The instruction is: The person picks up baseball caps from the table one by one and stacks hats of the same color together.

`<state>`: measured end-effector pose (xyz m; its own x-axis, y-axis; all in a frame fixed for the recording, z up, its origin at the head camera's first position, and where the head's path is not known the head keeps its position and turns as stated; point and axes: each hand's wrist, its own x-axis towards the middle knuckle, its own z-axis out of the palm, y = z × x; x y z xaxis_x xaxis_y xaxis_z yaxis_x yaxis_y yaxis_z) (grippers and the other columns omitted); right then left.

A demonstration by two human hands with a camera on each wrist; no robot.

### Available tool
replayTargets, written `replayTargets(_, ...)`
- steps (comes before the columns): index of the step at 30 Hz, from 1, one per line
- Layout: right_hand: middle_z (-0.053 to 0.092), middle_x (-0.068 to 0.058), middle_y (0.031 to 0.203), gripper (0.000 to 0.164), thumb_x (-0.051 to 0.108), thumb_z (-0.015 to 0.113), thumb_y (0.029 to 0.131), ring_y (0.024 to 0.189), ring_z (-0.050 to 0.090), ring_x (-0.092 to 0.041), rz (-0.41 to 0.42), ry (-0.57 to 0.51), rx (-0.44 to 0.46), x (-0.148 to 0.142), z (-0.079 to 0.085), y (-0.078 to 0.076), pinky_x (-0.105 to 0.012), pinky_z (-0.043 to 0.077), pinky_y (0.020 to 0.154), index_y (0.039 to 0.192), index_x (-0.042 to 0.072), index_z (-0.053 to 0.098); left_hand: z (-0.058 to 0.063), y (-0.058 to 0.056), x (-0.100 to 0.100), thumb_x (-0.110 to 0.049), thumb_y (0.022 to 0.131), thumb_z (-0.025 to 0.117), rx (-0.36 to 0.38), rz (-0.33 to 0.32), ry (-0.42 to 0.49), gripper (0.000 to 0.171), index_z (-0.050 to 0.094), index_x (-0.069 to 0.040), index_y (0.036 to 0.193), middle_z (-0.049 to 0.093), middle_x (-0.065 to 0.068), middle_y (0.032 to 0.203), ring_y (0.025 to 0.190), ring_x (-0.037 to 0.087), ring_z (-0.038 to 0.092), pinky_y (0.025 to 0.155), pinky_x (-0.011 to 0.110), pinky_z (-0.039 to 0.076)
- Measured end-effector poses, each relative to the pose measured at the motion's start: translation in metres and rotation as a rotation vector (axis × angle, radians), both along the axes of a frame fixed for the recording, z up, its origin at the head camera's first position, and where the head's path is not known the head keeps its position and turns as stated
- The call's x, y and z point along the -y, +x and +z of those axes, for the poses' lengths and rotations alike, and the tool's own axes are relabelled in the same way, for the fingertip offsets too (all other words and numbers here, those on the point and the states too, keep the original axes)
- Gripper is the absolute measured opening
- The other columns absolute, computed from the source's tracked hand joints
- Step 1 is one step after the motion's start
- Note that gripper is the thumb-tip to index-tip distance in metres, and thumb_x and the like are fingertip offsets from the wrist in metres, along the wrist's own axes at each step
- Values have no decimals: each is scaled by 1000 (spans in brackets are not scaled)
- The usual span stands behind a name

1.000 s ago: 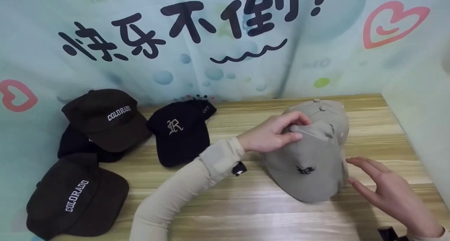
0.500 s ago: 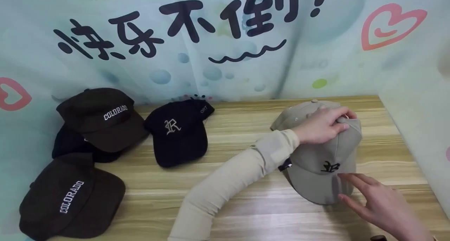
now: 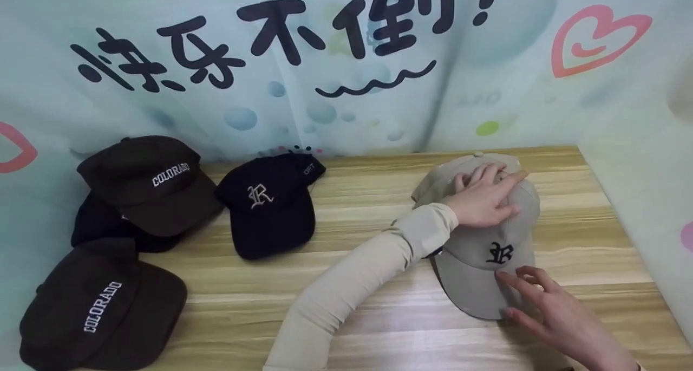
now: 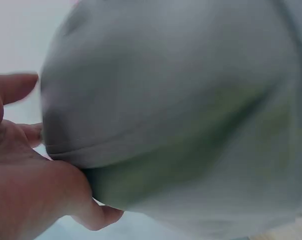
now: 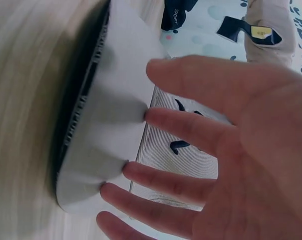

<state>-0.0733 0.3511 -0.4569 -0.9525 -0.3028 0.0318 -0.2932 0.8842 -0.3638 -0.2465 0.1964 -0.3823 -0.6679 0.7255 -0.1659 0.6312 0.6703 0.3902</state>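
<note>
A light grey baseball cap (image 3: 471,290) with a black letter on its front faces me at the right of the table, overlapping a second grey cap (image 3: 438,176) behind it. My left hand (image 3: 482,197) lies over the front cap's crown with fingers spread. In the left wrist view the crown, blurred, fills most of the frame beside that hand. My right hand (image 3: 557,317) has its fingertips on the brim, the fingers fairly straight and apart in the right wrist view. White print runs along the brim's dark underside edge there.
On the left, a brown COLORADO cap (image 3: 157,187) sits over a dark cap (image 3: 97,227), with another brown COLORADO cap (image 3: 70,317) nearer me. A navy cap (image 3: 273,219) with an R stands right of them. A printed cloth (image 3: 373,122) backs the wooden table (image 3: 368,197).
My left hand moved the front grey cap rightward, then released its pinch and spread over the crown. My right hand came leftward onto the brim.
</note>
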Motion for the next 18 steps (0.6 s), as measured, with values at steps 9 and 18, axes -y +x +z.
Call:
replayTargets(9, 54, -16, 115, 50, 20, 81, 77, 79, 59, -21, 35, 20, -120, 5, -4, -2, -42, 50, 61, 123, 10, 64, -17, 4, 12, -68, 87, 51, -46, -45, -87, 91, -9, -44, 152, -16, -5, 160, 143, 21, -19, 111, 57, 4)
replayTargets(18, 56, -14, 117, 47, 16, 82, 76, 87, 61, -23, 64, -36, -155, 1, -5, -5, -45, 52, 67, 120, 9, 66, -17, 6, 21, -70, 87, 48, -47, -59, -89, 96, -18, -41, 150, -31, -3, 155, 142, 23, -23, 112, 53, -1)
